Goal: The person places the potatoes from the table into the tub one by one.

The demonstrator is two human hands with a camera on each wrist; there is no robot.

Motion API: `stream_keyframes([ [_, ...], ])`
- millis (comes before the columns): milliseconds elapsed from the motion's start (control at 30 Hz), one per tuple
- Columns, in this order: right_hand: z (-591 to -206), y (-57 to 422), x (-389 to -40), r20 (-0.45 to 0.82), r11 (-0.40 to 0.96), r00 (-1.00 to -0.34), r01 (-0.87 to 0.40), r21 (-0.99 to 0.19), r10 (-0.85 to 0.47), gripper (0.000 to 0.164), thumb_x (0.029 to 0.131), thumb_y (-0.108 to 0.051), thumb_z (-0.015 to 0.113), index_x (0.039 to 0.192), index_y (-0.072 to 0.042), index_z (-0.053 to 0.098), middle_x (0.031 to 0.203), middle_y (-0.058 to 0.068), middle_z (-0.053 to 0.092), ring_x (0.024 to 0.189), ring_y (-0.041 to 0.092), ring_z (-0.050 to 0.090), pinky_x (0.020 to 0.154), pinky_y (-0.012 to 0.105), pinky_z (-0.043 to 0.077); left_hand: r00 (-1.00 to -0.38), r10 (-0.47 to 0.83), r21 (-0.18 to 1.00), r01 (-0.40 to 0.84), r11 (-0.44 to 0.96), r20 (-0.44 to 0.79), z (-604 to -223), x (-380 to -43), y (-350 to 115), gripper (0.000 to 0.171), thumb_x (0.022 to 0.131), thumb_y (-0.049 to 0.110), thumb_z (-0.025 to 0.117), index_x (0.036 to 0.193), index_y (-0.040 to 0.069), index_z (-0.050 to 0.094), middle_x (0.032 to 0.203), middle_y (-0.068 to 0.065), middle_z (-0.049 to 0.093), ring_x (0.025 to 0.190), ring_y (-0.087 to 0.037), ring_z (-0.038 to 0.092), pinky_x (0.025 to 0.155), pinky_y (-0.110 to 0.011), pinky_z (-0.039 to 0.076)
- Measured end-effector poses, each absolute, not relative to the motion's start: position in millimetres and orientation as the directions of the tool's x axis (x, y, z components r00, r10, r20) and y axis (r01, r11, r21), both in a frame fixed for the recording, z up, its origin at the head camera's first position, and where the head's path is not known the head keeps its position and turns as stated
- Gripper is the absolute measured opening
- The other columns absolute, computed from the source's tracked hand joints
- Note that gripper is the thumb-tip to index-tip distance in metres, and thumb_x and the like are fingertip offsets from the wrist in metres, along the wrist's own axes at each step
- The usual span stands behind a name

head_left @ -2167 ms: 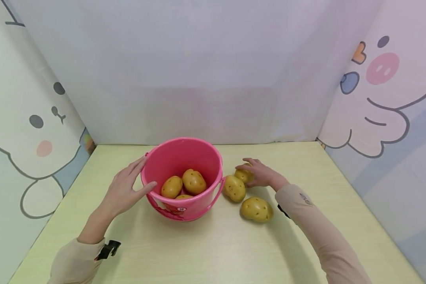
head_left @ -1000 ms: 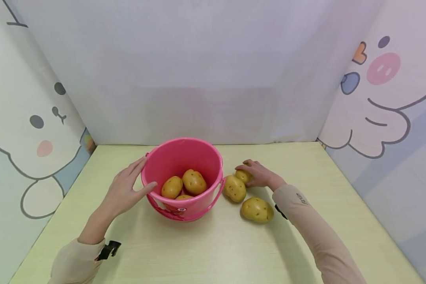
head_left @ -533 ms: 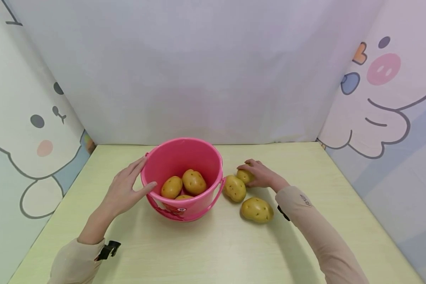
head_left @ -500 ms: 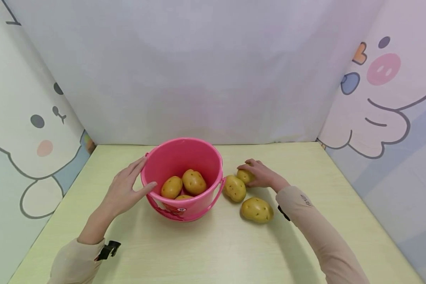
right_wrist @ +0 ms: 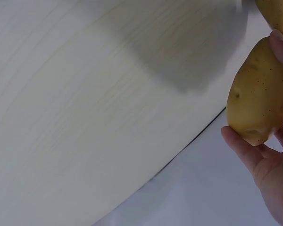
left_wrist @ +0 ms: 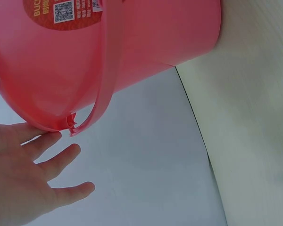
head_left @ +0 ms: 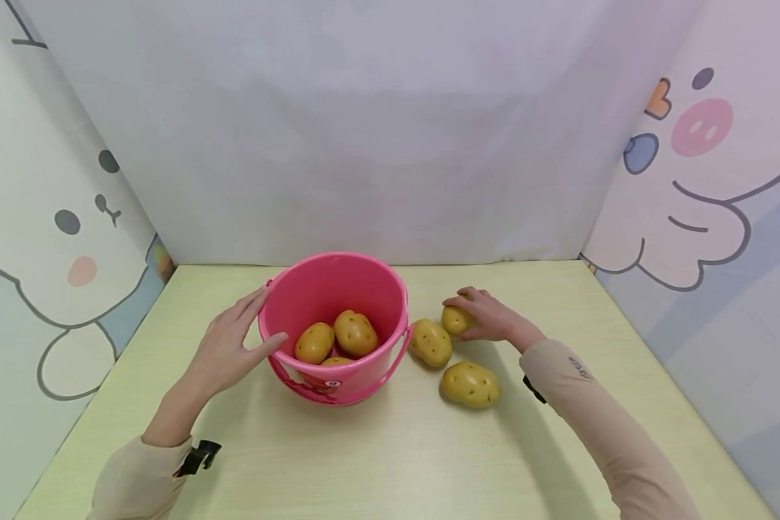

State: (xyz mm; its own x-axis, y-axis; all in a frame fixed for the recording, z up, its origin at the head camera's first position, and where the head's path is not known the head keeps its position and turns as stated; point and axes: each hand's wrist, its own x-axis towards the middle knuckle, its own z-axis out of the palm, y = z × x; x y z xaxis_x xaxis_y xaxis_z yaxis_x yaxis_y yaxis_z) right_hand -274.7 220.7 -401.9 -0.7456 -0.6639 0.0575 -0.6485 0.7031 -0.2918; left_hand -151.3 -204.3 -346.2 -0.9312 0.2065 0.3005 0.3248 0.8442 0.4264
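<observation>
A pink bucket [head_left: 357, 372] stands upright with several potatoes in it, two plainly seen, such as this bucket potato [head_left: 356, 333]. Spread and mostly straight, the fingers of my left hand [head_left: 230, 350] rest along its left rim; the left wrist view shows fingertips touching the rim beside the handle joint. To the bucket's right, my right hand [head_left: 490, 318] grips a potato [head_left: 457, 321] between thumb and fingers; the right wrist view shows this held potato [right_wrist: 257, 92] too. A second potato [head_left: 432, 343] lies beside the bucket, and a third potato [head_left: 471, 384] lies nearer.
The pink handle [head_left: 399, 359] hangs down at the bucket's front and right. A pale wooden table [head_left: 364, 462] spreads beneath everything. White cloth [head_left: 390, 130] closes off the back, and cartoon-printed panels [head_left: 702, 209] stand at both sides.
The right hand has drawn slightly right with its potato, leaving a small gap to the potato next to it. The left hand and bucket have stayed put.
</observation>
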Motion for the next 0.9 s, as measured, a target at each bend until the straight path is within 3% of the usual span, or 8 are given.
stream_keyframes([
  [900,-375.7,237.0,-252.5,0.050,0.702,-0.729,-0.674,-0.230,-0.683,0.063,0.067,-0.030,0.075,0.122,-0.014,0.050,0.116,0.019,0.042,0.095,0.035,0.044,0.075,0.047,0.043,-0.934,0.208,0.430,0.322,0.843,0.291,-346.0,-151.9,-204.4,0.076,0.080,0.044,0.058,0.139,0.008,0.026,0.137,-0.015,0.030,0.118,-0.037,0.030,0.086,-0.062,0.028],
])
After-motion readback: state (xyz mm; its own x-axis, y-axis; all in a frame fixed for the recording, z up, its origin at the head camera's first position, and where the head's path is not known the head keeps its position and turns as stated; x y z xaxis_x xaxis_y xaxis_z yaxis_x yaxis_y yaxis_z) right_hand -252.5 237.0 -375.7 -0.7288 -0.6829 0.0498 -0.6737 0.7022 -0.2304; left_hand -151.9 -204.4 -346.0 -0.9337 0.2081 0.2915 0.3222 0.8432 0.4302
